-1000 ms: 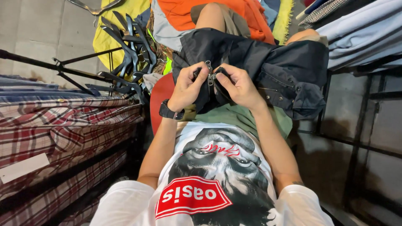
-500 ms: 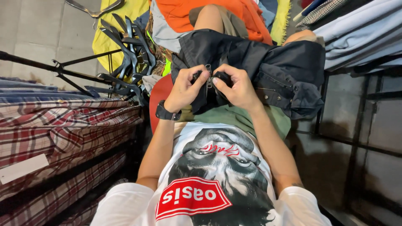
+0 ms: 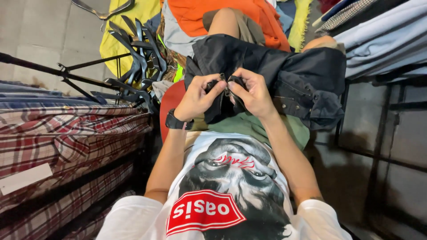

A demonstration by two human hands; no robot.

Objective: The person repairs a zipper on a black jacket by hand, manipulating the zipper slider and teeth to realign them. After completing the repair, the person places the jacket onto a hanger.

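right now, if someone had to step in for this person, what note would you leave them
Left hand: pinching one side of the dark jacket at its zip.
Right hand: pinching the other side, fingertips close to the left hand's.
Jacket lies across the lap, over green cloth; a second zip shows on its right part.
Black hangers are heaped at left by plaid shirts; an orange garment lies ahead.
Done: both zip edges are brought together.
Left: whether the zip is engaged is hidden by the fingers; check it.
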